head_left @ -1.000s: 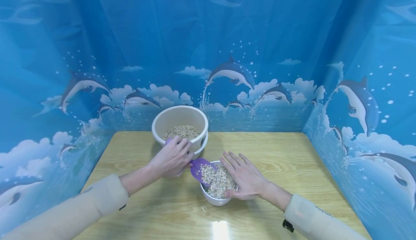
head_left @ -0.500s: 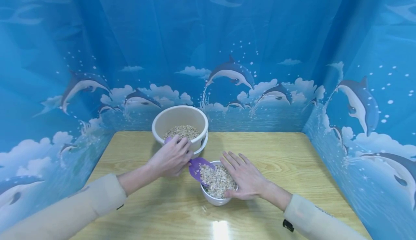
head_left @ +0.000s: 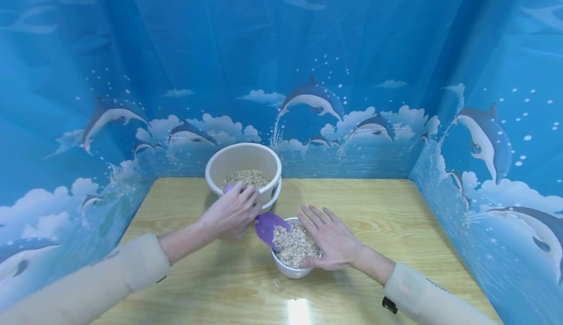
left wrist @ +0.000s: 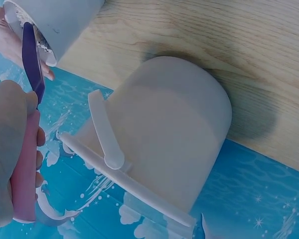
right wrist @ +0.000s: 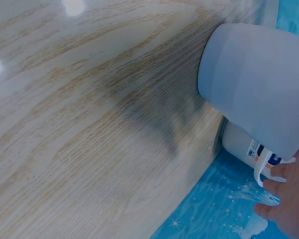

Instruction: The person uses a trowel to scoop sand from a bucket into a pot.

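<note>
My left hand (head_left: 235,212) grips the handle of a purple scoop (head_left: 266,228), and its blade leans over the left rim of a small white pot (head_left: 293,272). Pale, coarse grains (head_left: 295,248) fill that pot to about its rim. Fairly straight fingers of my right hand (head_left: 332,243) rest along the pot's right side, the thumb at its near rim. From the left wrist, the curled fingers show round the scoop's pinkish handle (left wrist: 26,169). In the right wrist view the pot (right wrist: 254,74) hides part of my right hand (right wrist: 295,201).
Behind my left hand stands a larger white bucket (head_left: 216,188) holding more grains (head_left: 247,177), its handle (left wrist: 105,132) hanging down. A label (right wrist: 266,154) shows on it. Blue dolphin-print curtains (head_left: 281,90) enclose the wooden table (head_left: 374,207) at back and sides.
The grains lying on the scoop's blade have slid off into the pot, leaving the blade nearly bare. My left hand and the scoop have shifted slightly left. The right hand stays put.
</note>
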The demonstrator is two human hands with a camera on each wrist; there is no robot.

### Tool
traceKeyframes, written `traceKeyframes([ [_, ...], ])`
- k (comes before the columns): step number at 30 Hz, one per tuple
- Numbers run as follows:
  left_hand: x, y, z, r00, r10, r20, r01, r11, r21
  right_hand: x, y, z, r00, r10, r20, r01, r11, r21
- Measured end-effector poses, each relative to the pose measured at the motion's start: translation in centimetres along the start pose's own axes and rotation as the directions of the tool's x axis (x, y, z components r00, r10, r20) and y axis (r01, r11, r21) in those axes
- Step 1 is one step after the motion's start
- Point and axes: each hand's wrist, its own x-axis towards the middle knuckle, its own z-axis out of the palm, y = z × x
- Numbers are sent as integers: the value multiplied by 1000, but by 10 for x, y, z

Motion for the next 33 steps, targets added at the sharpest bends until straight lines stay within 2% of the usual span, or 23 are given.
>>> traceKeyframes([
  [10,0,-4,-1,1000,1,13,-1,1000,0,0,-1,-3,1000,-10,-6,10,1000,-5],
  [21,0,-10,-3,1000,8,4,-8,999,42,0,-1,-3,1000,-8,-13,8,1000,11],
  [33,1,-16,-6,1000,1,14,-2,1000,21,0,-1,-4,1000,-2,-9,2,1000,26],
])
